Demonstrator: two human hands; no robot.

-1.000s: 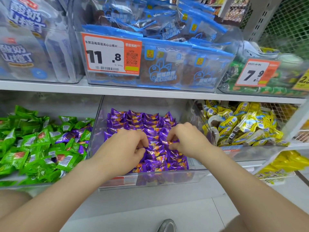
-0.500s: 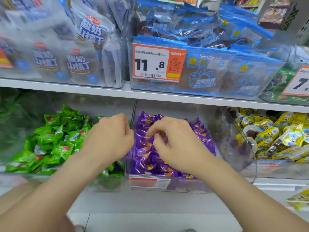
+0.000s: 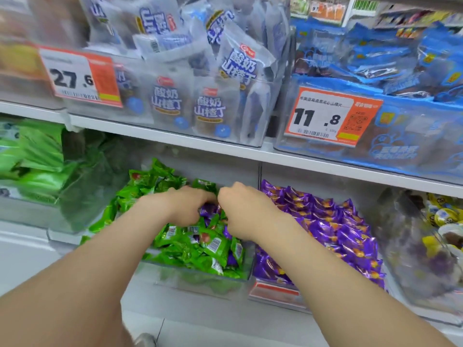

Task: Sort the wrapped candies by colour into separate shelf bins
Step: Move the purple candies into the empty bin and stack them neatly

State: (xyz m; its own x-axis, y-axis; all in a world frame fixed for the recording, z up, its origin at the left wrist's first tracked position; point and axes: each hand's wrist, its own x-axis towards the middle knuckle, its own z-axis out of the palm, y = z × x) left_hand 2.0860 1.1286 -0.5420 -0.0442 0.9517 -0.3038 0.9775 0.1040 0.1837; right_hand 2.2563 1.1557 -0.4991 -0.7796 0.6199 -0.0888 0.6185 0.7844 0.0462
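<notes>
Green wrapped candies (image 3: 190, 246) fill a clear bin (image 3: 200, 279) on the lower shelf. A few purple candies (image 3: 210, 212) lie mixed in among them. The bin to its right holds purple candies (image 3: 325, 229). Both my hands reach into the green bin, side by side over the stray purple ones. My left hand (image 3: 185, 206) curls its fingers down onto a purple wrapper. The fingers of my right hand (image 3: 240, 211) are bent under and hidden behind its back, so what they hold does not show.
A bin of yellow candies (image 3: 441, 216) stands at far right, and larger green bags (image 3: 30, 159) at far left. The shelf above carries bins of white packets (image 3: 200, 108) and blue packets (image 3: 375, 58) with orange price tags (image 3: 330, 116).
Both hands have moved left, from the purple bin over to the green bin. The view has swung left with them.
</notes>
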